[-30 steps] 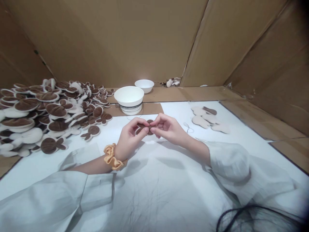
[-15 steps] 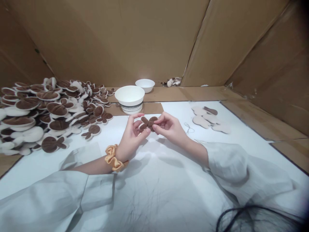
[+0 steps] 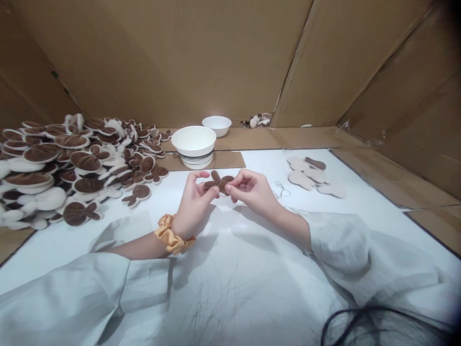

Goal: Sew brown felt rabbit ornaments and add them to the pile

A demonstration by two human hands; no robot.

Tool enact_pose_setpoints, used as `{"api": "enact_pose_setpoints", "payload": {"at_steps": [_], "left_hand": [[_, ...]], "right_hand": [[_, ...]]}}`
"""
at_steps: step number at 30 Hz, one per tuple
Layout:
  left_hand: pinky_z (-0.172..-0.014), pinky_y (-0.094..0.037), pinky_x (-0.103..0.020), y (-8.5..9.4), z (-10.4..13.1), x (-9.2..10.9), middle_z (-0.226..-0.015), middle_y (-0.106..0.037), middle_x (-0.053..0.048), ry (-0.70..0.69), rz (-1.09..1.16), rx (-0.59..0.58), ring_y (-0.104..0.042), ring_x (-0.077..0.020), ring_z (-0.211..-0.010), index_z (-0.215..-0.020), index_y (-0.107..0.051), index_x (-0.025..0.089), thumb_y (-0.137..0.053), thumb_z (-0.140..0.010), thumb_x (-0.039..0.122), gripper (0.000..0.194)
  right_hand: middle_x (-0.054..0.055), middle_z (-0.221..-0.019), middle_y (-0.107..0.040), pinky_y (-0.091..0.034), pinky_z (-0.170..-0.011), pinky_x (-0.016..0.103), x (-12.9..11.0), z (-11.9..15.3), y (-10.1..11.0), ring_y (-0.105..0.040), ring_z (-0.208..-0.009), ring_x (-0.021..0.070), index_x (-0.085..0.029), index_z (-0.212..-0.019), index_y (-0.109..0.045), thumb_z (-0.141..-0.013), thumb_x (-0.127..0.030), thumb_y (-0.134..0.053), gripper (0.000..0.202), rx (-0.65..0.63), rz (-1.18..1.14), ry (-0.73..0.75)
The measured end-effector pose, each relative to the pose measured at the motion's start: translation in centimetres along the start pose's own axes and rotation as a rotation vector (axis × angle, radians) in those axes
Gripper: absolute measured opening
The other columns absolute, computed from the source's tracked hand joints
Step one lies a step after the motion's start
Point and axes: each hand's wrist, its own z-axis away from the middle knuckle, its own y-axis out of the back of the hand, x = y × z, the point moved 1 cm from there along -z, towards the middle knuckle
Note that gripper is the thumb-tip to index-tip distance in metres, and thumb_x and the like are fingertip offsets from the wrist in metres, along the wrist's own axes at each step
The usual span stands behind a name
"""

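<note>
A small brown plush bunny-shaped piece [image 3: 218, 181] with two ear-like lobes is held up above the white tabletop. My left hand [image 3: 196, 197] pinches its lobed end between thumb and fingers; an orange scrunchie [image 3: 172, 235] circles that wrist. My right hand [image 3: 252, 190] grips the rounded end with thumb and forefinger. Whether a needle is in my fingers cannot be made out. Behind my right hand lies a loose dark thread [image 3: 283, 191] on the table. Just beyond my hands stands a white bowl [image 3: 194, 139] with dark thread wound around its lower part.
A large heap of brown and white plush pieces [image 3: 77, 211] fills the left side. Several flat pale cutouts [image 3: 302, 179] lie at the right. A second white bowl [image 3: 216, 125] sits behind the first. Cardboard walls [image 3: 173, 62] enclose the back and sides. Black strands [image 3: 353, 317] show at lower right.
The plush piece has turned slightly, with one ear lobe now pointing up. My left hand has shifted a little left and changed its pinch. My right hand keeps its hold.
</note>
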Motion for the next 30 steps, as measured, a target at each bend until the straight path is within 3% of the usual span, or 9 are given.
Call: {"api": "enact_pose_setpoints", "payload": {"at_steps": [9,18,24,30], "left_hand": [[-0.064,-0.039,-0.025,0.3,0.2,0.0,-0.071,-0.059,0.003,0.064,-0.06,0.019,-0.053,-0.0107,-0.065,-0.096,-0.039,0.019,-0.061,-0.072,0.027,0.033],[-0.067,-0.041,-0.026,0.7,-0.3,-0.2,-0.067,-0.058,0.002,0.061,0.029,0.004,-0.052,-0.0108,-0.063,-0.099,-0.043,0.017,-0.063,-0.071,0.025,0.035],[-0.073,-0.042,-0.028,1.6,-0.5,-0.2,-0.087,-0.057,-0.003,-0.104,-0.232,0.008,-0.055,-0.0149,-0.083,-0.112,-0.044,0.022,-0.046,-0.085,0.039,0.032],[-0.072,-0.04,-0.026,1.7,-0.1,0.1,-0.079,-0.053,0.0,-0.23,-0.38,-0.103,-0.051,-0.0124,-0.074,-0.115,-0.046,0.023,-0.049,-0.084,0.026,0.031]], "right_hand": [[-0.001,-0.067,-0.055,-0.046,-0.056,0.025,0.4,0.4,-0.1,-0.055,-0.058,0.0095,-0.017,-0.068,-0.048,-0.074,-0.024,-0.062,0.017,0.02,0.064,0.122],[-0.002,-0.068,-0.052,-0.045,-0.057,0.025,0.8,0.1,0.2,-0.054,-0.061,0.0098,-0.017,-0.07,-0.049,-0.077,-0.022,-0.059,0.014,0.003,0.097,0.173],[0.001,-0.076,-0.056,-0.048,-0.064,0.028,0.9,0.0,0.8,-0.059,-0.069,0.012,-0.018,-0.076,-0.049,-0.078,-0.023,-0.059,0.012,0.013,0.097,0.216],[0.001,-0.08,-0.056,-0.049,-0.071,0.031,1.1,0.0,0.8,-0.061,-0.076,0.0143,-0.018,-0.081,-0.049,-0.079,-0.023,-0.058,0.01,-0.063,0.143,0.209]]}}
